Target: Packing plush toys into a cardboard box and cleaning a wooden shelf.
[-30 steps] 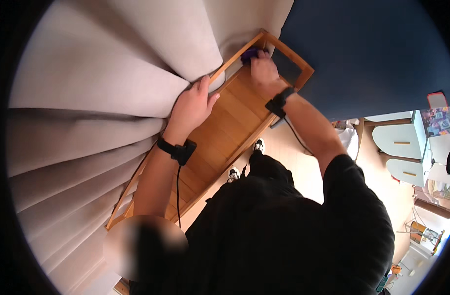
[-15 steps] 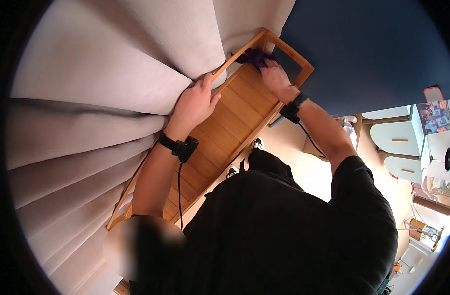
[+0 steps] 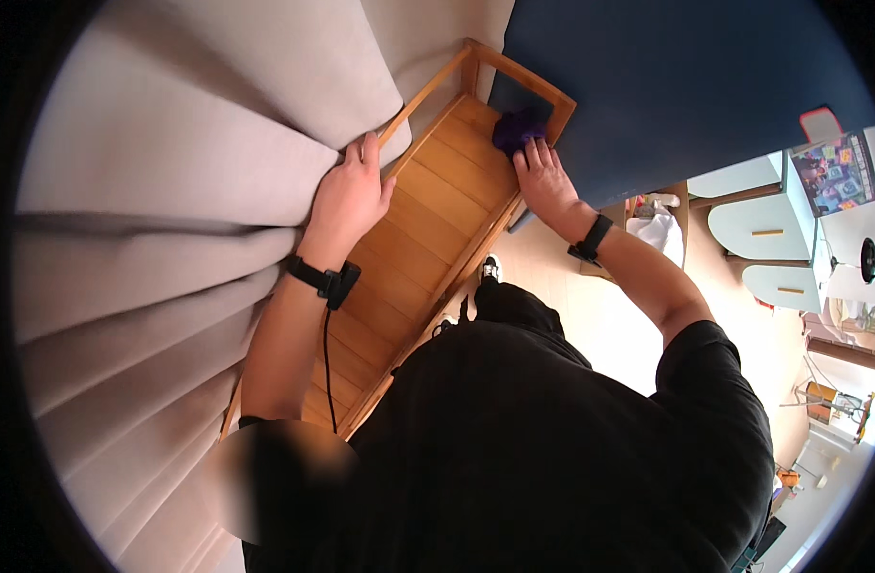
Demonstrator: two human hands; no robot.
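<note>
A wooden shelf (image 3: 436,210) with a slatted top and a raised rail (image 3: 423,94) runs diagonally in front of me. My left hand (image 3: 348,196) is closed over the rail on the curtain side, thumb on the inner side. At the shelf's far end, my right hand (image 3: 548,181) presses a bunched dark purple cloth (image 3: 516,130) against the top, close to the end frame. Its fingertips lie on the cloth, and part of the cloth sticks out beyond them. Each wrist wears a black strap; the left one carries a small box with a cable.
Pale curtains (image 3: 160,172) hang in folds along the shelf's left side. A dark blue panel (image 3: 667,86) stands beyond its far end. To the right are a box with white bags (image 3: 655,227), light drawers (image 3: 764,231) and a small black fan (image 3: 869,261).
My right hand has drawn the purple cloth from the far back corner toward the shelf's near edge by the end frame. My left hand stays on the rail. The view has shifted slightly.
</note>
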